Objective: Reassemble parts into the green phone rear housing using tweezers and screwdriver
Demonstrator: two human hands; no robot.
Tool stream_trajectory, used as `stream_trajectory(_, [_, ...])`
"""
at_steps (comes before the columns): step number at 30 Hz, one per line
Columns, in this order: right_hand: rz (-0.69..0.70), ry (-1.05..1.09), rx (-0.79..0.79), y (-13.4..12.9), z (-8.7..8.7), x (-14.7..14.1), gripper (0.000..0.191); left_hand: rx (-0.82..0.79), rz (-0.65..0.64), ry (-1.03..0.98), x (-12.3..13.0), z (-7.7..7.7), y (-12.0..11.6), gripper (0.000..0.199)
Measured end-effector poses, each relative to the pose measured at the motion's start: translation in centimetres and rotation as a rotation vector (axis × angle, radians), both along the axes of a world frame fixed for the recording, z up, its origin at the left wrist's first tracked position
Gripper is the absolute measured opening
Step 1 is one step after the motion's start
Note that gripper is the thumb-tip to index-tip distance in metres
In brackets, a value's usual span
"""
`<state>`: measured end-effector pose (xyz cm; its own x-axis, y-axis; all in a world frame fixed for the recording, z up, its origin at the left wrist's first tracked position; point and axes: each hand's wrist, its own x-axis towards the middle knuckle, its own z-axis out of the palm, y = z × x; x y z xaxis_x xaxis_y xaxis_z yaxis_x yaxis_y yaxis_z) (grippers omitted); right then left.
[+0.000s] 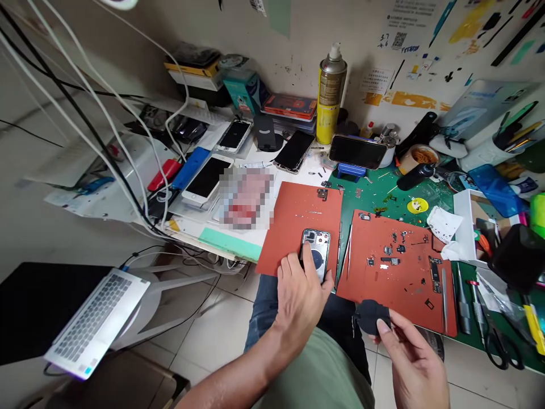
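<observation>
My left hand (300,292) grips a phone housing (322,245) by its edges. The housing lies on the left red-brown mat (276,227), its inner side up, showing metal and a dark round patch. Off the bench's front edge, my right hand (413,349) pinches a flat black round part (371,317) between thumb and fingers. It looks like a wireless charging coil, with a thin strip hanging at its left. On the right mat (361,289) lie several small phone parts, among them a narrow logic board (435,274). Tweezers (348,253) rest at that mat's left edge.
A screwdriver (463,301) and black scissors (500,343) lie right of the mats. Behind stand a phone on a blue stand (356,153) and a yellow spray can (331,96). More phones (208,180) lie at left, with cables (97,113) hanging beside them. A laptop (100,318) sits lower left.
</observation>
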<state>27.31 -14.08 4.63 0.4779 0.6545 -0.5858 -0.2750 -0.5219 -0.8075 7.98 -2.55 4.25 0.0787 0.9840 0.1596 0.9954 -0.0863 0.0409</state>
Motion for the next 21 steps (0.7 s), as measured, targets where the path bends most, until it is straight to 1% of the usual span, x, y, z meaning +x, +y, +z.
stream_trajectory(5, [0.002,0.008,-0.010,-0.2,-0.2,0.2,0.063,-0.018,0.006,-0.051,-0.3,-0.1,0.1,0.073])
stream_trajectory(9, [0.005,0.017,-0.007,-0.3,-0.3,0.2,0.063,-0.009,-0.037,-0.184,-1.9,-0.3,0.0,0.078])
stream_trajectory(11, [0.009,0.019,-0.002,-0.4,-0.5,0.2,0.063,0.019,-0.095,-0.273,-3.6,-0.5,0.2,0.082])
stream_trajectory(13, [0.021,0.020,-0.010,-0.4,-0.5,0.3,0.063,0.003,-0.176,-0.369,-5.7,-0.6,0.7,0.088])
stream_trajectory(15, [0.041,0.024,-0.026,-0.3,-0.4,0.2,0.064,-0.089,-0.294,-0.473,-8.0,-0.5,1.5,0.095])
stream_trajectory(17, [0.069,0.030,-0.028,0.0,0.1,-0.3,0.062,-0.162,-0.368,-0.504,-10.0,-0.2,2.6,0.101])
stream_trajectory(19, [0.109,0.025,-0.007,0.5,0.8,-1.0,0.058,-0.229,-0.431,-0.519,-11.5,0.2,3.7,0.106])
stream_trajectory(21, [0.160,-0.005,0.013,1.4,1.6,-1.8,0.052,-0.319,-0.502,-0.544,-12.5,0.5,4.8,0.107])
